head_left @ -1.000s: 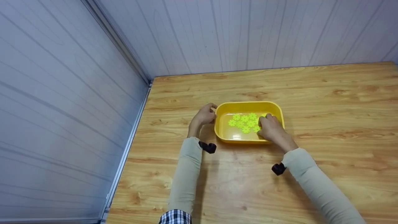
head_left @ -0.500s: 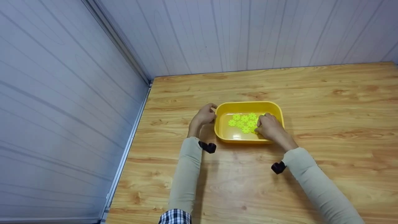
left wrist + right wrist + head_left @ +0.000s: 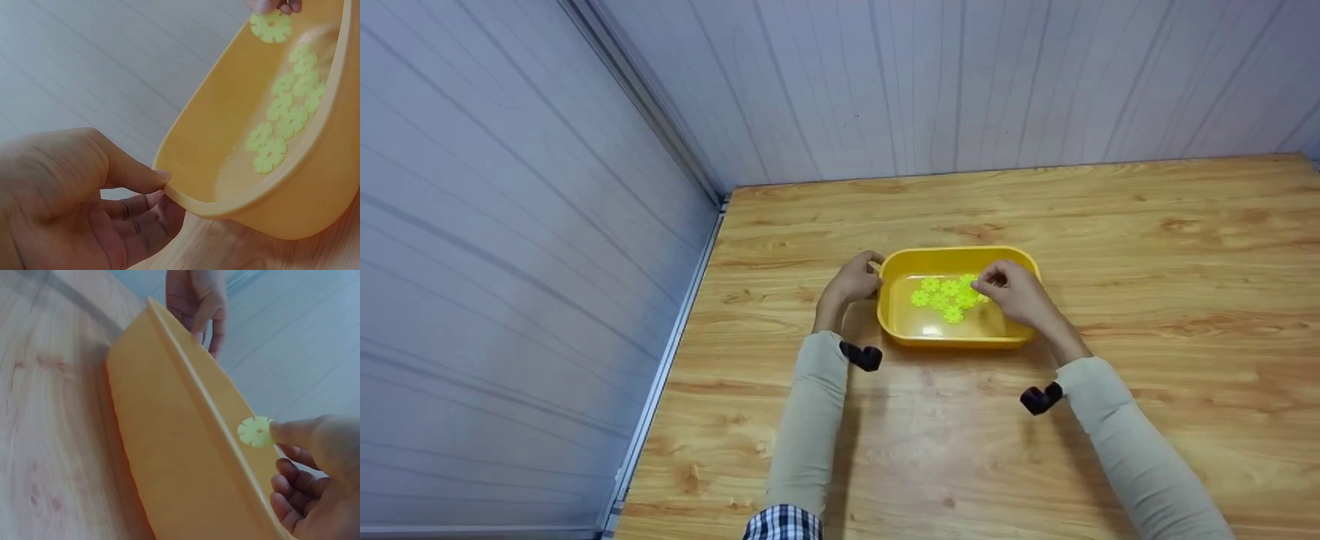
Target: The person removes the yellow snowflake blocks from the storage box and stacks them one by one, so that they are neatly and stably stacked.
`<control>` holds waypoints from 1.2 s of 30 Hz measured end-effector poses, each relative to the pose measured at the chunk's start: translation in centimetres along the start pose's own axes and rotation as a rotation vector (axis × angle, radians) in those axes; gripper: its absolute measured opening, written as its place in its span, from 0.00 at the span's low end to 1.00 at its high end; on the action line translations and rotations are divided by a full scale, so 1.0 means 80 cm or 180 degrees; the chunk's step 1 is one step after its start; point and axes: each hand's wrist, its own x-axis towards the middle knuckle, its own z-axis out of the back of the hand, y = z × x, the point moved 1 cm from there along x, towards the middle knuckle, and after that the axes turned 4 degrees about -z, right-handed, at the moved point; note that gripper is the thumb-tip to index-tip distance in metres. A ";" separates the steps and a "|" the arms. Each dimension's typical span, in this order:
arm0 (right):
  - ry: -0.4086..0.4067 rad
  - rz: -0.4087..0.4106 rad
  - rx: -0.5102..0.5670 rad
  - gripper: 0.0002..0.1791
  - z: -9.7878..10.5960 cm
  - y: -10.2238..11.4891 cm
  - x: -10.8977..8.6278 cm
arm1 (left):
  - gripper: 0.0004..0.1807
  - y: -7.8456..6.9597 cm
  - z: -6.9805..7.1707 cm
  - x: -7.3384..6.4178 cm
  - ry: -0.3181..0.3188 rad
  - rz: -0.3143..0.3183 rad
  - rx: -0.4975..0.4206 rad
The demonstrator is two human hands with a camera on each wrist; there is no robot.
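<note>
A yellow basin (image 3: 915, 341) stands on the wooden surface. Its left rim is pinched by my left hand (image 3: 855, 277), thumb on top and fingers beneath, as the left wrist view shows. Above the basin's right part, my right hand (image 3: 1020, 292) pinches one yellow flower-shaped disc (image 3: 257, 432) with a notched edge and a small centre hole. Several similar notched discs (image 3: 292, 121) lie flat on the basin floor, some overlapping. In the head view the right fingers hide part of the pile.
Pale panelled walls (image 3: 960, 82) rise behind and on the left (image 3: 510, 262). Wood-grain surface (image 3: 1170, 247) extends around the basin. A black camera mount (image 3: 1041, 399) juts from the right sleeve, another (image 3: 861, 355) from the left.
My right hand has risen from the basin's floor with a disc pinched between thumb and finger. The left hand keeps its hold on the rim, and the basin looks unmoved.
</note>
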 end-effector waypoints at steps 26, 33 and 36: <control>-0.0636 -0.0756 0.1126 0.28 0.067 -0.013 -0.002 | 0.21 0.000 0.001 0.002 0.0003 -0.0030 0.0147; -0.0754 -0.0784 0.1020 0.26 0.085 -0.035 -0.004 | 0.21 0.003 0.002 0.002 0.0041 -0.0027 0.0011; -0.0777 -0.0837 0.1047 0.26 0.091 -0.047 -0.006 | 0.22 0.006 0.002 0.004 0.0055 -0.0034 -0.0087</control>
